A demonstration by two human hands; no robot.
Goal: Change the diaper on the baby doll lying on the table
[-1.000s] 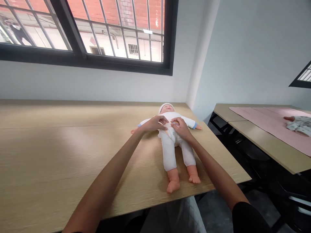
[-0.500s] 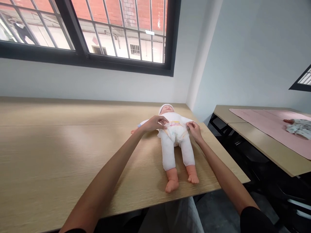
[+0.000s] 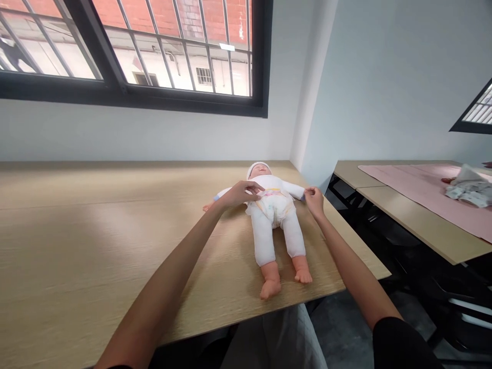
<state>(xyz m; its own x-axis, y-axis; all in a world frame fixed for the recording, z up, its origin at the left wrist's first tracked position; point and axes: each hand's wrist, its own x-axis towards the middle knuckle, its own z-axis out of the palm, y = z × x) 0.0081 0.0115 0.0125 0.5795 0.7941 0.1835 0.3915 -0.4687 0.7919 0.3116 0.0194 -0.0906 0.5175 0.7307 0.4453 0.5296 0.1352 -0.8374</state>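
A baby doll (image 3: pixel 269 182) in a white suit and cap lies on its back, bare feet toward me. Around its hips is a white diaper (image 3: pixel 275 206) with a coloured waistband. My left hand (image 3: pixel 243 194) is at the diaper's left side, thumb and fingers apart, fingertips touching near the waistband. My right hand (image 3: pixel 314 201) has its fingers curled together at the blue cuff of the doll's right-side arm (image 3: pixel 292 189). That hand covers the doll's own hand, and what the fingers hold is hidden.
The doll lies near the right end of a wooden table (image 3: pixel 115 246). Across a gap, a second table (image 3: pixel 407 205) bears a pink cloth (image 3: pixel 415 192) with a crumpled patterned garment (image 3: pixel 469 192). A barred window (image 3: pixel 172 51) is set in the wall behind.
My right hand has moved right, away from the diaper's side to the doll's cuff. My left hand stays at the diaper. The whole view has shifted slightly.
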